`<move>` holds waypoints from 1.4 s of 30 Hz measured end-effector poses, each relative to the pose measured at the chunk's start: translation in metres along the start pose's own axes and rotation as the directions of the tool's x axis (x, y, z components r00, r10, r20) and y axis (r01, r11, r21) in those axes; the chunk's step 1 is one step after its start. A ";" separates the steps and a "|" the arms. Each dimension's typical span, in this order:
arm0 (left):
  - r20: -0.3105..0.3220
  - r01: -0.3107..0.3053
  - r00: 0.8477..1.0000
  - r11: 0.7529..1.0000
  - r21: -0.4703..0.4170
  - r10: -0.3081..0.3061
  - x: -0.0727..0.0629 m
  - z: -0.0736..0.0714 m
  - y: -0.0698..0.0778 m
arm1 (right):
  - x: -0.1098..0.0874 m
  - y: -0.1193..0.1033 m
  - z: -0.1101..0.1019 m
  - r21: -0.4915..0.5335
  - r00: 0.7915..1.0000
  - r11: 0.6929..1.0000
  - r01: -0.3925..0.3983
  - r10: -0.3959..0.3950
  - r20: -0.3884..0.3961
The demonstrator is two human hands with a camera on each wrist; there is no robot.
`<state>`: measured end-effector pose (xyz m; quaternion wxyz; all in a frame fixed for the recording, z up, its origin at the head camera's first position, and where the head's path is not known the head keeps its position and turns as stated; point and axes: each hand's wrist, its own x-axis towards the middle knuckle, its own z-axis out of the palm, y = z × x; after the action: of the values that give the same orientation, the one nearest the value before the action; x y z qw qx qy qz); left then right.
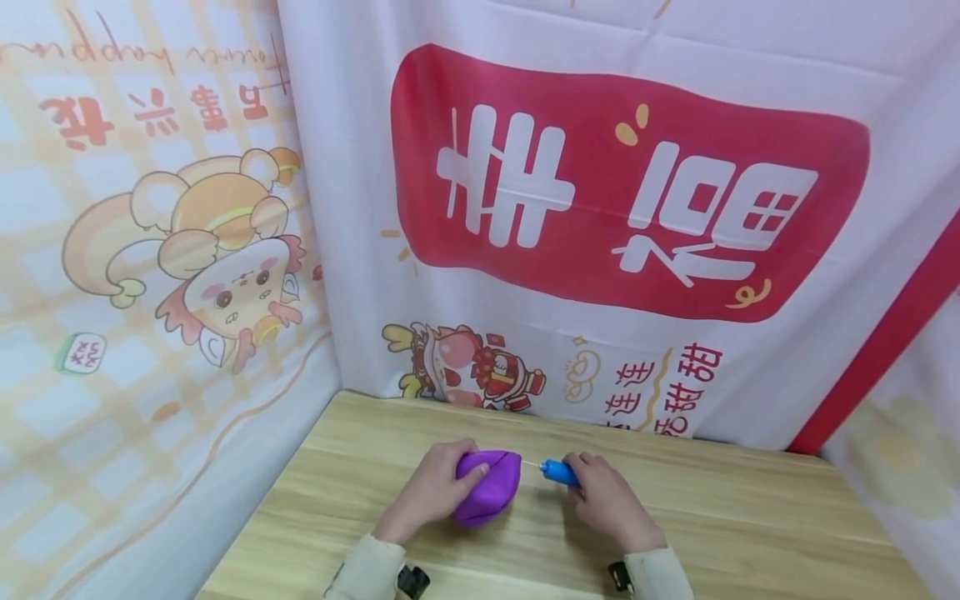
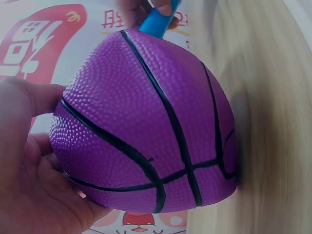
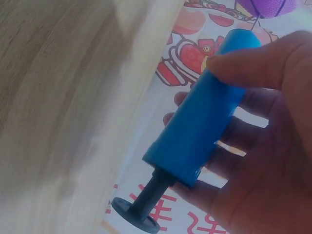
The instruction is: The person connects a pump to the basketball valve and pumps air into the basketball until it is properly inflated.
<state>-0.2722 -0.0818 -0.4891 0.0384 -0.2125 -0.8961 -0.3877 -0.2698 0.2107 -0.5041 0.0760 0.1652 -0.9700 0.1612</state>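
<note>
A purple toy basketball (image 1: 491, 490) with black seam lines looks dented and partly deflated just above the table. My left hand (image 1: 442, 486) grips its left side, thumb across the top. In the left wrist view the ball's pebbled surface (image 2: 131, 107) covers much of that hand's fingers. My right hand (image 1: 609, 500) holds a small blue hand pump (image 3: 207, 112), fingers wrapped beneath the barrel and thumb near its front end. A black plunger handle (image 3: 141, 207) sticks out slightly at the back. The thin needle (image 1: 531, 463) reaches the ball's right edge; how deep it sits cannot be told.
The wood-grain table (image 1: 720, 533) extends under both hands. Behind it hangs a white printed cloth (image 1: 600, 358) with a red panel, and another patterned cloth (image 1: 150, 358) closes off the left side. Both wrists carry black straps.
</note>
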 end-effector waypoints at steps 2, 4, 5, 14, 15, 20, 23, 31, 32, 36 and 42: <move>-0.006 0.024 1.000 0.999 -0.027 -0.024 0.000 -0.001 0.000 | 0.000 -0.001 -0.001 0.014 1.000 1.000 0.003 -0.003 0.001; -0.016 0.042 0.999 0.998 -0.049 -0.042 0.000 -0.001 0.000 | 0.000 -0.002 -0.002 0.024 1.000 1.000 0.008 -0.008 -0.003; -0.023 0.048 0.999 0.997 -0.057 -0.049 0.000 -0.002 0.000 | 0.000 -0.003 -0.003 0.029 1.000 1.000 0.009 -0.009 -0.003; -0.101 0.137 0.984 0.984 -0.113 -0.148 0.003 0.000 -0.004 | -0.002 -0.009 -0.011 0.033 1.000 0.999 0.025 -0.024 -0.003; -0.108 0.145 0.982 0.983 -0.114 -0.158 0.003 0.001 -0.004 | -0.003 -0.009 -0.012 0.032 1.000 0.999 0.024 -0.024 0.000; -0.145 0.186 0.969 0.975 -0.118 -0.202 0.003 0.004 -0.006 | -0.005 -0.017 -0.022 0.038 0.999 0.999 0.024 -0.025 0.027; -0.166 0.202 0.962 0.973 -0.111 -0.218 0.003 0.006 -0.006 | -0.006 -0.024 -0.027 0.047 0.998 0.998 0.039 -0.041 0.057; -0.172 0.182 0.965 0.977 -0.112 -0.199 0.003 0.007 -0.007 | -0.008 -0.032 -0.026 0.017 0.993 0.997 0.078 -0.079 0.090; -0.171 0.178 0.966 0.978 -0.111 -0.195 0.003 0.007 -0.007 | -0.008 -0.032 -0.026 0.008 0.993 0.997 0.082 -0.083 0.088; -0.168 0.178 0.967 0.978 -0.105 -0.194 0.003 0.007 -0.009 | -0.010 -0.033 -0.023 -0.009 0.992 0.994 0.110 -0.109 0.064; -0.160 0.185 0.966 0.975 -0.120 -0.203 0.003 0.008 -0.010 | -0.010 -0.034 -0.021 -0.020 0.988 0.989 0.146 -0.145 0.052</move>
<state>-0.2785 -0.0810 -0.5005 0.0660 -0.0914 -0.8845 -0.4527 -0.2464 0.1905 -0.4767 0.0650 0.2385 -0.9589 0.1395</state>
